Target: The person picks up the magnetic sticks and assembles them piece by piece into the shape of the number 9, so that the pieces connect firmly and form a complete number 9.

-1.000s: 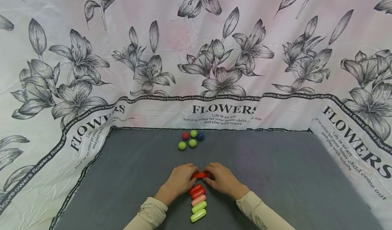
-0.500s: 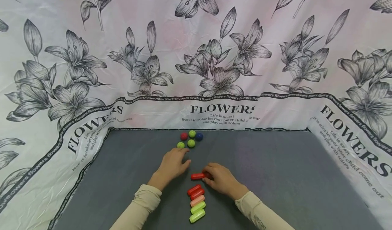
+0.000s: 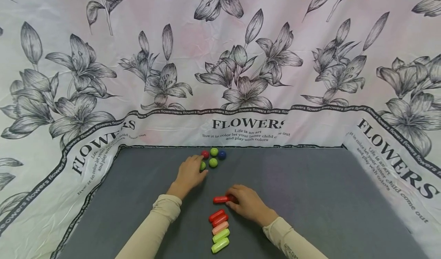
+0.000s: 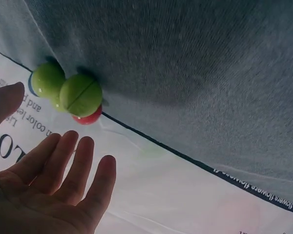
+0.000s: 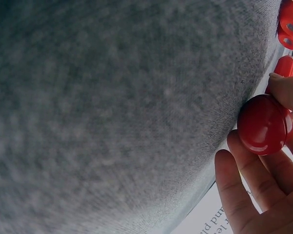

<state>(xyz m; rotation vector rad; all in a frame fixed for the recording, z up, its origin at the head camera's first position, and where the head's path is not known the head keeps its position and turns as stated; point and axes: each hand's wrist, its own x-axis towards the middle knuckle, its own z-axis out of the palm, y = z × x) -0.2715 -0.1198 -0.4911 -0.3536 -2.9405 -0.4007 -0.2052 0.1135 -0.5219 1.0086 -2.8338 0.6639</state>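
Observation:
My right hand [image 3: 246, 201] holds a dark red ball [image 5: 263, 124] between thumb and fingers. The ball sits at the end of a red faceted cylinder [image 3: 220, 200], with the thumb beside that end. In the head view the ball is hidden behind the hand. At the back, my left hand [image 3: 188, 173] reaches around a green ball [image 3: 202, 166], its fingers spread and slightly bent. The left wrist view shows that green ball [image 4: 81, 95] just off the fingertips, with nothing gripped. Beside it are another green ball [image 3: 213, 163] and a red ball [image 3: 205, 154].
Nearer the front, a slanted row of cylinders holds red ones [image 3: 219, 220], a pink one [image 3: 220, 227] and light green ones [image 3: 220, 246]. A blue ball [image 3: 222, 155] and a third green ball [image 3: 214, 151] lie by the flower-print cloth [image 3: 165, 128] behind the grey table [image 3: 303, 190].
My left hand has left the red cylinder and moved back and leftward to the green ball, its fingers spreading. The right hand has stayed at the cylinder's right end.

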